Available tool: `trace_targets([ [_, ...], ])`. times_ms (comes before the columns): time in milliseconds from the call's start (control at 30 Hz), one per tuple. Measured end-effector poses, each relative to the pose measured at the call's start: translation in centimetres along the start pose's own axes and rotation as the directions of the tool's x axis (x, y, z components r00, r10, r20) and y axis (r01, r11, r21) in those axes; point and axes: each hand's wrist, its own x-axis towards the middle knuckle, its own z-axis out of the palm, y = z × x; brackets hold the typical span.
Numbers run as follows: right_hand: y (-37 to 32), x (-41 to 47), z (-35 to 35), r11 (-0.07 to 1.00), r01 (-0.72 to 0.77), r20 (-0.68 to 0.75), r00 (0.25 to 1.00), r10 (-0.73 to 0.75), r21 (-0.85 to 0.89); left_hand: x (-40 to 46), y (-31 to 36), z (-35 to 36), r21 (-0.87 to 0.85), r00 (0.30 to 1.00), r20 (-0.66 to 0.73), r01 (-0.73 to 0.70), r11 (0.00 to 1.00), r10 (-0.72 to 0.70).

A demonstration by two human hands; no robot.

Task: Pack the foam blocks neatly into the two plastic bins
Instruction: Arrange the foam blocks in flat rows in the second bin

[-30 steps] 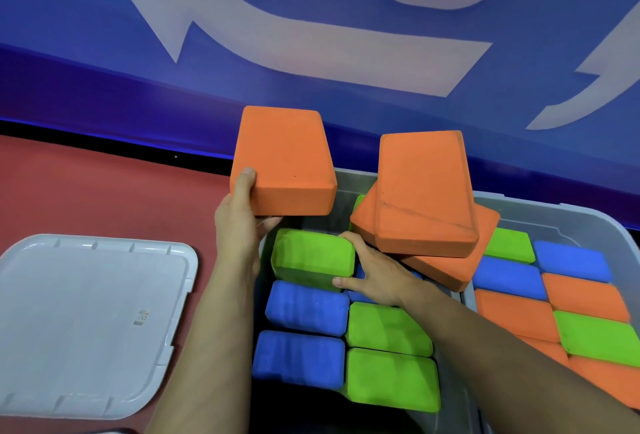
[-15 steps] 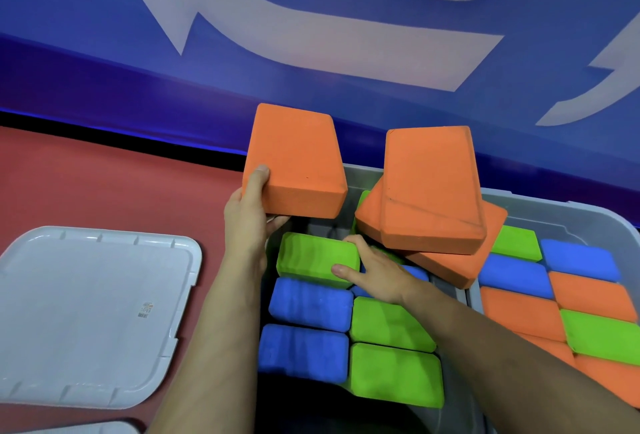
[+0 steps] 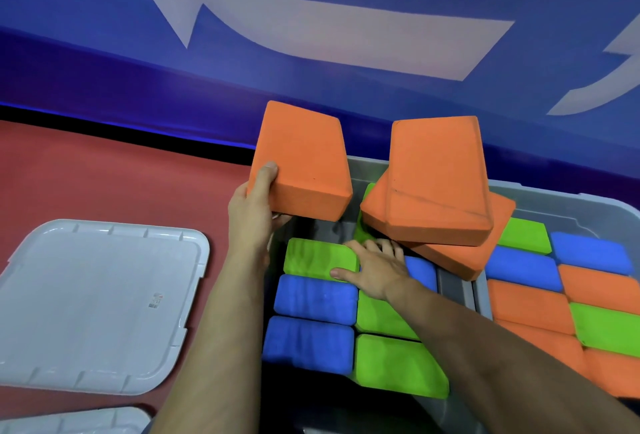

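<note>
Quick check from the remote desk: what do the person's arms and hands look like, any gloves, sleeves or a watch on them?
Both are bare. The left hand and right hand wear no gloves, and no rings show. Both forearms are uncovered to the bottom edge of the picture, with no sleeve, watch, strap or band visible. No cables or markings on either arm.

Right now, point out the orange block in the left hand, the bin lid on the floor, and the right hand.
orange block [image 3: 301, 160]: head view, top face.
bin lid [image 3: 100, 298]: head view, flat centre panel.
right hand [image 3: 375, 265]: head view, back of hand.
</note>
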Motion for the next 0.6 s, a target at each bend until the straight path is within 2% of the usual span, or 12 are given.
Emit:
trace_targets([
  [100, -0.9, -0.7, 0.0, 0.998, -0.069, 0.004, 0.998, 0.069, -0.004, 0.0, 0.0, -0.6, 0.122, 0.999, 0.011, -0.052, 0.991, 0.051],
  [167, -1.1, -1.3, -0.2, 0.995, -0.073, 0.022, 0.997, 0.072, 0.066, -0.1, 0.1, -1.0, 0.225, 0.992, 0.005, -0.123, 0.967, 0.125],
  [300, -0.9, -3.7, -3.1, 0.925, 0.059, -0.047, 0.998, -0.045, 0.376, 0.0, 0.5, -1.1, 0.391, 0.966, -0.069, -0.205, 0.897, 0.25],
  [400, -0.9, -6.7, -6.5, 0.916, 0.118, -0.077, 0.992, -0.096, 0.384, 0.0, 0.9, -0.8, 0.401, 0.939, -0.076, -0.279, 0.873, 0.335],
  [500, -1.2, -9.5, -10.4, 0.873, 0.174, -0.237, 0.969, -0.069, 0.456, -0.5, 0.9, -0.1, 0.42, 0.901, -0.035, -0.379, 0.825, 0.432],
  [600, -0.5, -11.7, -14.7, 0.816, 0.177, -0.456, 0.883, 0.116, 0.55, -0.8, 0.7, 0.3, 0.488, 0.866, 0.024, -0.446, 0.75, 0.499],
])
